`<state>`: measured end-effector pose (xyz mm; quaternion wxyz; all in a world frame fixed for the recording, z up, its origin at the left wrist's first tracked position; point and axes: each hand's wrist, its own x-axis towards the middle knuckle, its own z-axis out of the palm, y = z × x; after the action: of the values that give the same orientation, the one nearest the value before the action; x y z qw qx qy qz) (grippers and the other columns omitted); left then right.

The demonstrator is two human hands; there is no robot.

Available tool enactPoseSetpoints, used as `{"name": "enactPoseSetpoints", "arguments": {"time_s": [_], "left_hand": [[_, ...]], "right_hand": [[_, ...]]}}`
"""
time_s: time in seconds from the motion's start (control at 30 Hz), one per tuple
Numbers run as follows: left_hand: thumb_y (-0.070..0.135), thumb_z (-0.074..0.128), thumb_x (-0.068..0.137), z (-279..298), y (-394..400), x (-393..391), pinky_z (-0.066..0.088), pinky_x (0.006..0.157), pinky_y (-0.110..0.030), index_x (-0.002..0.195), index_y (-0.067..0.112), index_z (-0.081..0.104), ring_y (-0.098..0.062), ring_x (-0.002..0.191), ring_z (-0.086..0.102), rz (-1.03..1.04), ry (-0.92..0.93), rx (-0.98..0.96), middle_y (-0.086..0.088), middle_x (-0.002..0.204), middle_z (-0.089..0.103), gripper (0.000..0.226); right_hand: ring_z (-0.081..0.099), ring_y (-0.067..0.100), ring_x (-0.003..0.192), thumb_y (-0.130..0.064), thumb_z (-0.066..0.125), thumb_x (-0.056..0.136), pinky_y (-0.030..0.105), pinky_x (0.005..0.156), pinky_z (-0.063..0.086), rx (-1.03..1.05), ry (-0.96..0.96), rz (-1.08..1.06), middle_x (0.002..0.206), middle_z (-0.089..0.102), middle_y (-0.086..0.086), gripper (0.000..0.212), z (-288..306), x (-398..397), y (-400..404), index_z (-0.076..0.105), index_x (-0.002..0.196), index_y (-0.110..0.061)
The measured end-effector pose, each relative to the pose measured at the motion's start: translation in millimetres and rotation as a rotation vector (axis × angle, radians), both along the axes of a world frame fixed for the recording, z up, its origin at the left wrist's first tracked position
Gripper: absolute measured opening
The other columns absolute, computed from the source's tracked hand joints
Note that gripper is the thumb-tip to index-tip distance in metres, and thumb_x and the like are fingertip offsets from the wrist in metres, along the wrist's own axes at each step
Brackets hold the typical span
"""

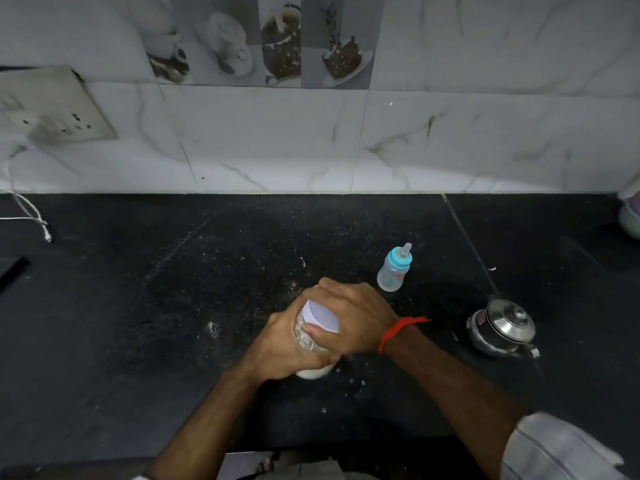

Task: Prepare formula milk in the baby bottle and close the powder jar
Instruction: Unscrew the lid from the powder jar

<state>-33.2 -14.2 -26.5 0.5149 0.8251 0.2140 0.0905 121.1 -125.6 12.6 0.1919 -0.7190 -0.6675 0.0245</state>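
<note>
A clear powder jar with a white lid stands on the black counter in the middle. My left hand grips the jar's body from the left. My right hand is curled over the lid from the right, thumb against the jar's side. White powder shows at the jar's bottom. A small clear baby bottle with a blue collar and teat stands upright just behind and right of my hands, untouched.
A steel pot with a lid sits on the counter to the right. White specks lie scattered on the counter. A wall socket with a white cable is at the left. A pale object stands at the right edge.
</note>
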Motion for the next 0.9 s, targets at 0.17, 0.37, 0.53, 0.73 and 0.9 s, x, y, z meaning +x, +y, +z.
{"name": "enactPoseSetpoints", "arguments": {"time_s": [0.17, 0.37, 0.53, 0.73, 0.9], "left_hand": [[0.034, 0.100, 0.061, 4, -14, -4, 0.052, 0.086, -0.011, 0.135, 0.053, 0.043, 0.009, 0.111, 0.065, 0.096, -0.041, 0.003, 0.029, 0.117, 0.069, 0.096], [0.062, 0.093, 0.057, 11, -19, -4, 0.053, 0.106, -0.039, 0.157, 0.055, 0.007, -0.007, 0.127, 0.058, 0.165, 0.055, 0.138, 0.016, 0.143, 0.056, 0.132], [0.063, 0.092, 0.057, 16, -18, -6, 0.051, 0.108, -0.044, 0.158, 0.055, -0.002, -0.012, 0.134, 0.052, 0.172, 0.074, 0.176, 0.012, 0.149, 0.052, 0.138], [0.062, 0.092, 0.061, 16, -17, -9, 0.045, 0.109, -0.037, 0.159, 0.051, -0.008, -0.010, 0.134, 0.045, 0.086, 0.105, 0.213, 0.017, 0.149, 0.046, 0.141], [0.060, 0.096, 0.054, 8, 0, -21, 0.046, 0.113, -0.037, 0.159, 0.053, 0.008, -0.007, 0.132, 0.056, 0.205, 0.021, 0.123, 0.015, 0.144, 0.058, 0.137]], "right_hand": [[0.047, 0.018, 0.128, -0.022, 0.070, 0.090, 0.040, 0.109, 0.044, -0.262, 0.576, 0.238, 0.135, 0.041, 0.000, 0.074, 17, 23, -10, 0.034, 0.152, -0.042], [0.046, 0.021, 0.138, -0.074, 0.060, 0.083, 0.046, 0.110, 0.044, -0.326, 0.337, -0.094, 0.150, 0.033, -0.009, 0.087, 25, 18, -10, 0.018, 0.155, -0.049], [0.033, 0.023, 0.134, -0.027, 0.072, 0.085, 0.040, 0.112, 0.036, -0.363, 0.514, 0.137, 0.149, 0.026, -0.007, 0.083, 27, 24, -12, 0.026, 0.151, -0.049], [0.051, 0.016, 0.127, -0.052, 0.076, 0.078, 0.043, 0.104, 0.050, -0.314, 0.448, 0.033, 0.139, 0.047, -0.007, 0.076, 21, 23, -17, 0.037, 0.143, -0.043], [0.063, 0.022, 0.118, -0.035, 0.084, 0.072, 0.045, 0.095, 0.059, 0.048, 0.884, -0.161, 0.132, 0.055, -0.003, 0.060, 0, 36, -51, 0.040, 0.113, -0.038]]}}
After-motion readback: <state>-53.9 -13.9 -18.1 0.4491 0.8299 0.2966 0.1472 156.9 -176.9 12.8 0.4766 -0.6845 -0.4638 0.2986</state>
